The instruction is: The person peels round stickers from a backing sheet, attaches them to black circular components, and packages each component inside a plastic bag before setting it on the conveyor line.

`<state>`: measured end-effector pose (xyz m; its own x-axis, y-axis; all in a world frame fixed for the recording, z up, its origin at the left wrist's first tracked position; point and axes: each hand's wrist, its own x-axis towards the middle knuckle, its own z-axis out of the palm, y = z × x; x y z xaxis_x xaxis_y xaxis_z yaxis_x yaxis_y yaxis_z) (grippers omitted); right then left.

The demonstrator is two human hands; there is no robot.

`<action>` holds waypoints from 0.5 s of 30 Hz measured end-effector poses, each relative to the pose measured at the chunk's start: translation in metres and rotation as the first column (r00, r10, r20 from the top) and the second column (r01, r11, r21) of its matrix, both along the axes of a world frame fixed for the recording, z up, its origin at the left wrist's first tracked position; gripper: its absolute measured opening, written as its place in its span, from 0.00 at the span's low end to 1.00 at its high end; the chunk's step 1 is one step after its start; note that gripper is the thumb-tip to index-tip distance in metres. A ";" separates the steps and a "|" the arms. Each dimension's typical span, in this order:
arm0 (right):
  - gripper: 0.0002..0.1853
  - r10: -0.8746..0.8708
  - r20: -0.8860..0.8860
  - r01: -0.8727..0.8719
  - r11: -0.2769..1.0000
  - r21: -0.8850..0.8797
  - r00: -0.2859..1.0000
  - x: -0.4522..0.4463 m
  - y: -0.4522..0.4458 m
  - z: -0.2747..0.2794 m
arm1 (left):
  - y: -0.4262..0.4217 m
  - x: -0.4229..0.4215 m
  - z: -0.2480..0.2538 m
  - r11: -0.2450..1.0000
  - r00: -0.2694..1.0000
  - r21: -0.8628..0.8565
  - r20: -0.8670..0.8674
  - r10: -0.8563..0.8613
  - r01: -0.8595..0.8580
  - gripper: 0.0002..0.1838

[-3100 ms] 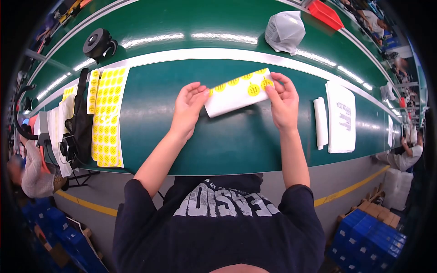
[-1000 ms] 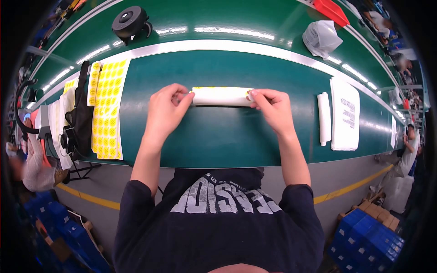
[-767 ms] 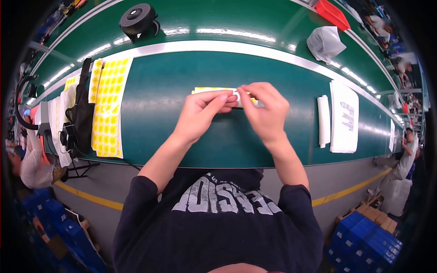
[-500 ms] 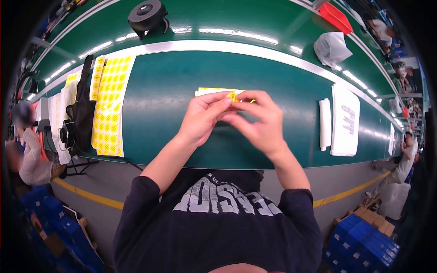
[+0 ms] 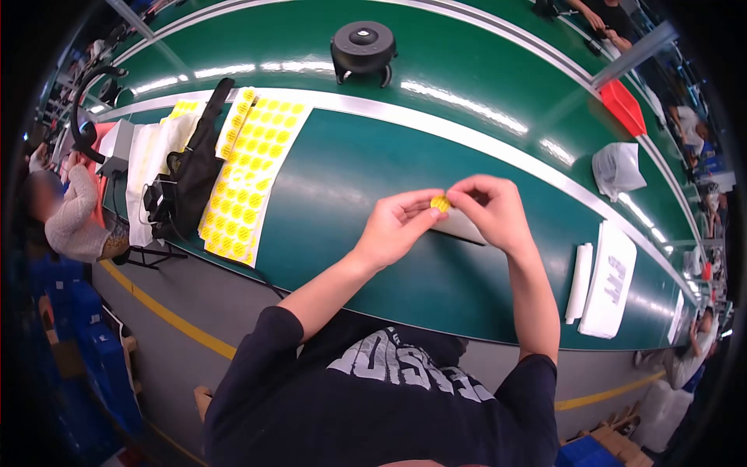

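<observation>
Across the scene, a green desk (image 5: 334,179) is seen. One yellow sticker (image 5: 440,204) is pinched narrowly in the grip of the left hand (image 5: 395,229) and the right hand (image 5: 496,215), over a partly hidden white roll (image 5: 462,226). Yellow-dotted sheets (image 5: 250,177) are laid left; at far right, a red bin (image 5: 623,107) and a plastic bag (image 5: 618,169) are placed, their contents indistinct.

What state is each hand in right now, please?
Left hand: closed, holding a round yellow sticker.
Right hand: closed at the sticker's upper edge, apparently pinching it too.
</observation>
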<state>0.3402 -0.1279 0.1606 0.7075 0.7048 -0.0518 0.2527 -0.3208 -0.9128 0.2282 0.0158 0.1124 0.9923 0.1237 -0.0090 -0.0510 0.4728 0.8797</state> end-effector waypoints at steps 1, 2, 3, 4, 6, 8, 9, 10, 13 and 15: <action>0.07 -0.013 0.042 0.012 1.000 0.027 0.999 0.010 0.009 -0.002 | 0.002 0.001 -0.001 0.997 0.997 -0.004 0.007 0.083 -0.083 0.18; 0.08 -0.029 0.083 0.024 0.998 0.054 0.996 0.022 0.021 -0.005 | 0.005 0.003 -0.002 0.986 0.986 -0.009 0.014 0.164 -0.164 0.19; 0.09 -0.048 0.123 0.038 0.996 0.082 0.991 0.035 0.034 -0.006 | 0.008 0.005 -0.003 0.971 0.971 -0.015 0.020 0.240 -0.240 0.20; 0.11 -0.094 0.013 0.092 0.990 0.102 0.995 0.049 0.050 0.001 | 0.014 0.005 -0.008 0.959 0.958 0.018 0.051 0.283 -0.284 0.20; 0.13 -0.148 -0.092 0.160 0.978 0.132 0.985 0.082 0.083 0.010 | 0.022 0.004 -0.018 0.917 0.928 0.142 0.076 0.366 -0.373 0.20; 0.13 -0.154 -0.100 0.169 0.973 0.160 0.983 0.113 0.118 0.014 | 0.026 0.004 -0.030 0.871 0.903 0.239 0.095 0.418 -0.428 0.19; 0.13 -0.149 -0.114 0.167 0.971 0.169 0.982 0.126 0.136 0.015 | 0.027 0.004 -0.039 0.855 0.897 0.273 0.099 0.431 -0.441 0.18; 0.13 -0.155 -0.140 0.179 0.968 0.175 0.978 0.139 0.154 0.015 | 0.027 0.004 -0.044 0.838 0.891 0.306 0.103 0.443 -0.452 0.18; 0.12 -0.172 -0.227 0.212 0.964 0.162 0.958 0.164 0.197 0.014 | 0.027 0.003 -0.048 0.833 0.898 0.348 0.065 0.436 -0.429 0.16; 0.11 -0.204 -0.209 0.229 0.968 0.101 0.956 0.174 0.211 0.011 | 0.026 0.003 -0.048 0.852 0.908 0.334 0.032 0.417 -0.403 0.16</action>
<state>0.5141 0.0833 0.1717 0.8284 0.5456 -0.1269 0.0026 -0.2302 -0.9731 0.2314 0.0414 0.0641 0.8504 0.5222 0.0645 -0.1384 0.1037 0.9849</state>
